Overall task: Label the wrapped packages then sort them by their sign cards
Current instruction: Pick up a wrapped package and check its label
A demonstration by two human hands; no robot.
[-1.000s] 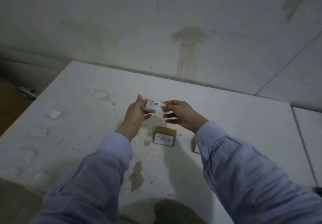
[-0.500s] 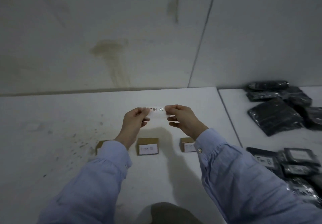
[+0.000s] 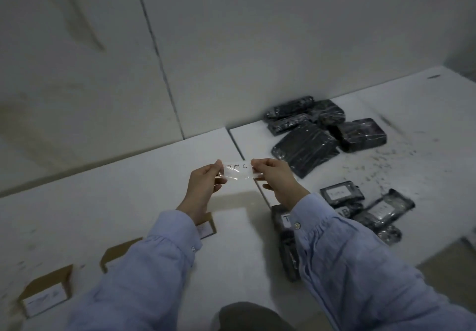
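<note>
Label (image 3: 238, 169), marked "TIM C" and backed with clear tape, is stretched flat in the air between the left hand (image 3: 203, 186) and the right hand (image 3: 275, 181). The fingers (image 3: 255, 163) of each hand are closed in a pinch on one end. Held taut like this, the sticky strip probably cannot curl onto itself, and it faces up so the writing can be read before it goes down. It hangs above the table (image 3: 154, 176), touching no package.

The hands sit between two groups, which suggests a bare package is next.

- Bare packages (image 3: 305, 150): five by my count, black and film-wrapped, heaped against the far wall, though overlaps make the count unsure.
- Labelled packages (image 3: 341, 193): at least five, lying just right of the right sleeve (image 3: 360, 266), with white labels on several; one or two are partly hidden by it.
- Sign cards (image 3: 45, 299): three, each a white card on the front of a brown box (image 3: 116, 252), in a row at the near left. They probably mark where each group goes. Their writing is too blurred to read.
</note>
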